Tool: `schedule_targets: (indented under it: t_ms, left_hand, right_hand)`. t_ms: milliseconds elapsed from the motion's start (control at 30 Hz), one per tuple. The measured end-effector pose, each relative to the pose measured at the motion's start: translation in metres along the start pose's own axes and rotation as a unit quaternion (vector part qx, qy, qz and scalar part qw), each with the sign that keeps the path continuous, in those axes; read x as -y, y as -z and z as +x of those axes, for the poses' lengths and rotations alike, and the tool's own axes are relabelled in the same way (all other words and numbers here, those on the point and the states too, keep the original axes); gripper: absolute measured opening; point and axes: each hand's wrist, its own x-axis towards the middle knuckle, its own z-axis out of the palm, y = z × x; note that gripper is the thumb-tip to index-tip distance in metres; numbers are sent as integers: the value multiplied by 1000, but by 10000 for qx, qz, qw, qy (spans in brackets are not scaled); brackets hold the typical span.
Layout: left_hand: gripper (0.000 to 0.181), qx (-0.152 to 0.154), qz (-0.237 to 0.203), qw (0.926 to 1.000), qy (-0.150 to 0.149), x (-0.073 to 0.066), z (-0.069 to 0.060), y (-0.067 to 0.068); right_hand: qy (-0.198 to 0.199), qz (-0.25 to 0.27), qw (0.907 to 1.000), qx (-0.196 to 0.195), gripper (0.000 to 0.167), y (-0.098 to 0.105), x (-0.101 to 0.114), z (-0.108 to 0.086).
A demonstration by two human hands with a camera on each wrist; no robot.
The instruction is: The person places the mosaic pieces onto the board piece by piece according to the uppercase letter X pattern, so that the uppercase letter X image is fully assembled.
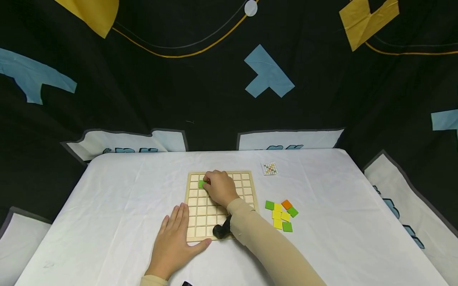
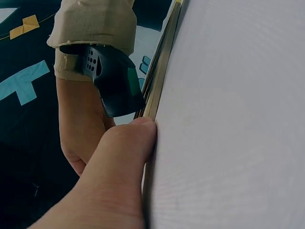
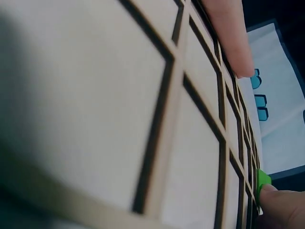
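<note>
A square wooden grid board (image 1: 191,221) lies on the table. My right hand (image 1: 220,188) reaches over it with curled fingers, pinching a green square tile (image 1: 202,184) at the upper left cells. The right wrist view has the thumb against that green tile (image 3: 262,179), which stands a little above the board; its far side is hidden. Along the board's left edge rests my left hand (image 1: 173,240), fingers straight. Its thumb (image 2: 126,143) touches the board's front edge. Right of the board lie loose tiles: several yellow (image 1: 277,215), several green (image 1: 270,205) and one orange (image 1: 286,204).
A small printed card (image 1: 270,169) with a coloured grid pattern lies beyond the loose tiles. White cloth covers the table (image 1: 107,206). A black curtain (image 1: 200,99) with blue and yellow shapes hangs behind. The right wrist carries a black device (image 1: 222,228) over the board.
</note>
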Motion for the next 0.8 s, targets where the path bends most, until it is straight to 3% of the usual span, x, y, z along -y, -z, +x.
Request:
schedule_targets:
  t_ms: [333,567,800]
  left_hand:
    - [122,221,-20,9997,123,0,1,1]
    - [122,262,-37,9996,135,-1,1,1]
    - [122,240,-8,9996,144,0,1,1]
  right_hand:
    - [325,-533,9978,205,19,3,-3,-3]
    - [332,-159,9982,471,17,13,-4,-11]
    - [432,91,9975,550,25,40,-19,-32]
